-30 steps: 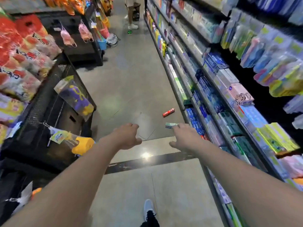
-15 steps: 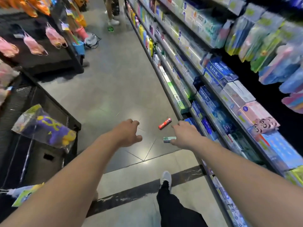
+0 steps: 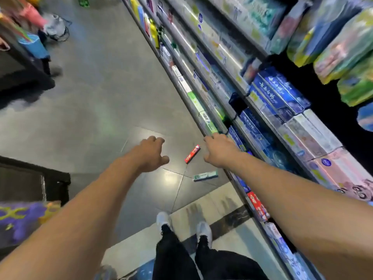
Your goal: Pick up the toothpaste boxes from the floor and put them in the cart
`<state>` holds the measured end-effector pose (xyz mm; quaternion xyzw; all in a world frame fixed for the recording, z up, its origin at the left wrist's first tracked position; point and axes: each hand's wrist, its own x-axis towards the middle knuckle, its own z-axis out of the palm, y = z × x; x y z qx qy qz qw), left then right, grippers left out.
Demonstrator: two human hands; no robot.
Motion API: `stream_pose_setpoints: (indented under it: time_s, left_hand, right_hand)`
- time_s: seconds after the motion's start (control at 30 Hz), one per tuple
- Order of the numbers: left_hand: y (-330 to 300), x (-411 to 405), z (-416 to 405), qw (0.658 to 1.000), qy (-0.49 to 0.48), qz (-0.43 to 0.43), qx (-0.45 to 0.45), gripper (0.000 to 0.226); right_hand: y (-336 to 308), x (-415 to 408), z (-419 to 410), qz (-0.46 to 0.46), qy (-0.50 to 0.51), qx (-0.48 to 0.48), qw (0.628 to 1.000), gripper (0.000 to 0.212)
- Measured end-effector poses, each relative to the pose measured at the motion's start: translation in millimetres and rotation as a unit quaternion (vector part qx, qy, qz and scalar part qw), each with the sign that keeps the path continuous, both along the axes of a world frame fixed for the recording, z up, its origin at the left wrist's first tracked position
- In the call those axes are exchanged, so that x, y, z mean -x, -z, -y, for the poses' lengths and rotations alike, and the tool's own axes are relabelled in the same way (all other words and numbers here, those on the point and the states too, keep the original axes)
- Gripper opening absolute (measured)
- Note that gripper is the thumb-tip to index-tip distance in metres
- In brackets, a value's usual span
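Note:
Two toothpaste boxes lie on the grey floor tiles near the foot of the right-hand shelves. The red box point(image 3: 192, 154) lies slanted, and the green and white box point(image 3: 205, 176) lies a little nearer to me. My left hand point(image 3: 150, 155) hangs in the air to the left of the red box, fingers loosely curled, holding nothing. My right hand point(image 3: 219, 151) is stretched out to the right of the red box, also empty and above the floor. No cart shows in view. My two feet in white shoes point(image 3: 203, 231) stand just behind the boxes.
Long shelves point(image 3: 262, 110) packed with boxed goods run along the right side of the aisle. A black display stand point(image 3: 34, 186) with a purple packet stands at the left. Hanging goods and a blue bucket point(image 3: 33, 45) are at the far left.
I have stepped forward and the view has tilted down. Both boxes are now closer, lying between and just below my hands. Both feet have come into view.

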<state>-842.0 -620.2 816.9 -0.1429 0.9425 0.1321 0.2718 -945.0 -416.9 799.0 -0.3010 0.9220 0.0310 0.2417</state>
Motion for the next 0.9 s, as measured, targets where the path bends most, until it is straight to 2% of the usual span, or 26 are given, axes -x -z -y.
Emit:
stream_pose_setpoints:
  time_s: [0.13,0.23,0.4,0.53,0.77,0.83,0.9]
  left_hand:
    - [33.7,61.1,28.7,0.999,0.05,0.01,-0.008,0.071]
    - [73.0,105.6,48.6,0.995,0.095,0.02,-0.022,0.072]
    - [159.7,162.1,63.9,0.988,0.131,0.067,-0.053,0.071]
    - [254.2,190.8,62.6,0.986,0.123,0.087,-0.076,0.073]
    - [466.2,219.2,37.8,0.987,0.116,0.083,-0.074,0.076]
    - [532.5,222.2,34.0,0.986,0.133,0.075,-0.063,0.078]
    - [575.3,228.9,34.3,0.985,0.145,0.078,-0.057,0.08]
  right_hand:
    - [29.0,36.3,20.5,0.011,0.068,0.016,0.998,0.052]
    - [61.4,58.4,33.5,0.026,0.139,0.022,0.99,0.055]
    - [142.0,75.6,42.7,0.09,0.283,0.029,0.954,0.05]
    - [236.8,84.8,36.2,0.101,0.37,0.044,0.923,0.045]
    - [456.9,104.5,33.4,0.169,0.45,0.03,0.877,0.081]
    - [526.8,105.0,34.3,0.162,0.477,0.005,0.864,0.088]
    - [570.2,105.5,35.1,0.172,0.489,-0.013,0.855,0.089]
